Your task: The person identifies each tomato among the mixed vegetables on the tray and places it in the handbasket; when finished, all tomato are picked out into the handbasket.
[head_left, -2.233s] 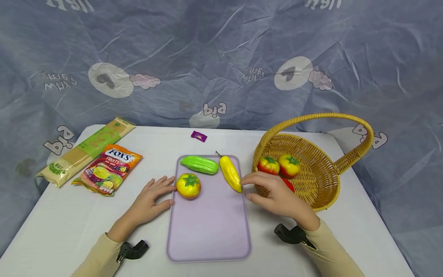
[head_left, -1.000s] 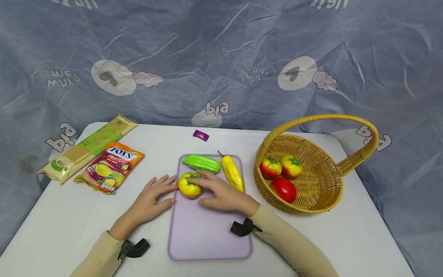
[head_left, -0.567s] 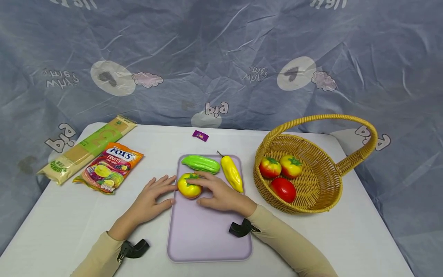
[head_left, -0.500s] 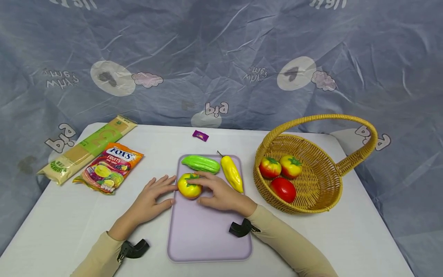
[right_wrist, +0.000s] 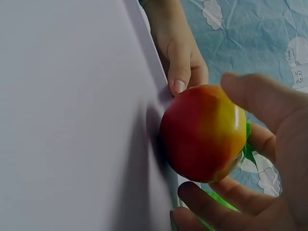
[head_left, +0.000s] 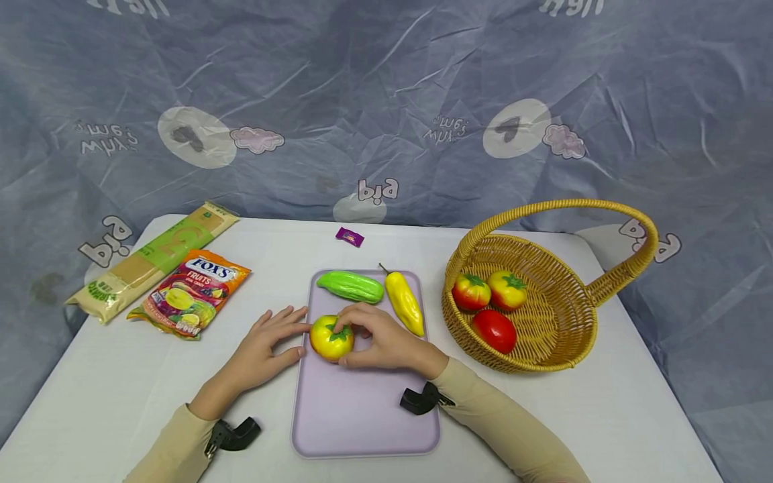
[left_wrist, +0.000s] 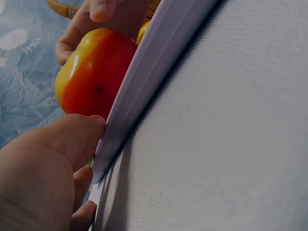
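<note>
A yellow-and-red tomato (head_left: 326, 341) with a green leafy top sits near the left edge of the lilac tray (head_left: 362, 409). My right hand (head_left: 386, 341) grips it from the right, thumb on the near side and fingers over the top. In the right wrist view, the tomato's red underside (right_wrist: 192, 130) faces the camera, between thumb and fingers. Spread along the tray's left rim, my left hand (head_left: 262, 352) touches the edge with fairly straight fingers. At the tray's far end lie a green gourd-like vegetable (head_left: 350, 286) and a yellow chili pepper (head_left: 403, 303).
On the right stands a wicker basket (head_left: 561, 329) with a tall handle. Inside are two red-and-yellow tomatoes (head_left: 508, 290) and a smooth red fruit (head_left: 495, 331). A candy bag (head_left: 190, 295) and a long noodle packet (head_left: 157, 260) lie left. A purple wrapped sweet (head_left: 349, 236) lies at the back.
My right hand came from beside the basket to the tomato, and its fingers have curled round it. The tomato has shifted slightly toward me, its leafy top tipped nearer. The left hand stayed put.
</note>
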The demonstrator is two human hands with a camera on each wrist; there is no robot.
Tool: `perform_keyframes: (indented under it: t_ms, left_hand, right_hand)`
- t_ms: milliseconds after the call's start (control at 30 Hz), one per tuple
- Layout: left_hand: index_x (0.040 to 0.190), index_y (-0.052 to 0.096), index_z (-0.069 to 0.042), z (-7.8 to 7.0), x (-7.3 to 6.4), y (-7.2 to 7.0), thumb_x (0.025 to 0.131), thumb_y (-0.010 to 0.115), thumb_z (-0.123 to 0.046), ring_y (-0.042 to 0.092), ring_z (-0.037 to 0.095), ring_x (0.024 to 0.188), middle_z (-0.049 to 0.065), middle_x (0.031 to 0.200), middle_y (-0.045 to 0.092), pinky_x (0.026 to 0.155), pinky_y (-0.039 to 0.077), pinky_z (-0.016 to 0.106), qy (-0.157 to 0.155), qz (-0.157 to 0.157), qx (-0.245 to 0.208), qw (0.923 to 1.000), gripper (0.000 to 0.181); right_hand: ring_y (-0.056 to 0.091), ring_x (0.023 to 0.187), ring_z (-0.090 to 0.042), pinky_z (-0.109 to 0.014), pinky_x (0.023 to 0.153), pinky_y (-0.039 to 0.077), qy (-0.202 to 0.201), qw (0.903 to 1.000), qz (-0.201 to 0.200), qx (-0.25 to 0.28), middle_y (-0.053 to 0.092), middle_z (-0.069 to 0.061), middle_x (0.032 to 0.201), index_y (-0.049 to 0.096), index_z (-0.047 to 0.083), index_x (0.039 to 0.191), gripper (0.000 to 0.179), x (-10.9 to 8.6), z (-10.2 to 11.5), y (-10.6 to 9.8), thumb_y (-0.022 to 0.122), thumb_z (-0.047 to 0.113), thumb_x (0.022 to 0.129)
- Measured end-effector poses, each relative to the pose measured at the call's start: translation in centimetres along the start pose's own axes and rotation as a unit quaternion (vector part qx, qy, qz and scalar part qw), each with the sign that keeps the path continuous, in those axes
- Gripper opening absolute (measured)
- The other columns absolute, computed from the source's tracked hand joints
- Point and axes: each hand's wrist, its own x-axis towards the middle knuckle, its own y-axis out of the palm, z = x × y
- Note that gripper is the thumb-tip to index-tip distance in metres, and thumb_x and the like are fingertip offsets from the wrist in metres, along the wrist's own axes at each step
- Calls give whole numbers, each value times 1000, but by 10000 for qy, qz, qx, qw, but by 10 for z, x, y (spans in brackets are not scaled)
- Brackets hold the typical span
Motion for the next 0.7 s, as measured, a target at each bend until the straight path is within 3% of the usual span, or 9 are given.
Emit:
perform_keyframes:
  t_ms: [200, 433, 700]
  left_hand:
    - [126, 71, -17, 1, 1, 0, 88, 77, -23, 46, 48, 142, 14, 150, 57, 116, 21, 75, 57, -15, -23, 10000, 38]
    - [126, 71, -18, 1, 1, 0, 89, 76, -23, 47, 48, 142, 14, 150, 57, 116, 22, 75, 113, -26, 23, 9999, 38]
    - [126, 72, -17, 0, -1, 1, 88, 77, -22, 47, 47, 141, 14, 149, 58, 116, 22, 74, 92, -79, 55, 9999, 38]
  right_hand:
    - [53, 101, -10, -25, 85, 50, -83, 9999, -67, -22, 61, 2, 113, 55, 15, 102, 49, -1, 3, 7, 92, 28, 73]
    - [53, 97, -10, -17, 78, 48, -82, 9998, -163, 42, 59, 0, 109, 48, 15, 98, 48, -1, 4, 16, 90, 24, 75]
    - [56, 110, -10, -21, 97, 51, -79, 9983, 479, -336, 60, 1, 117, 55, 17, 104, 42, -7, 14, 5, 86, 23, 76]
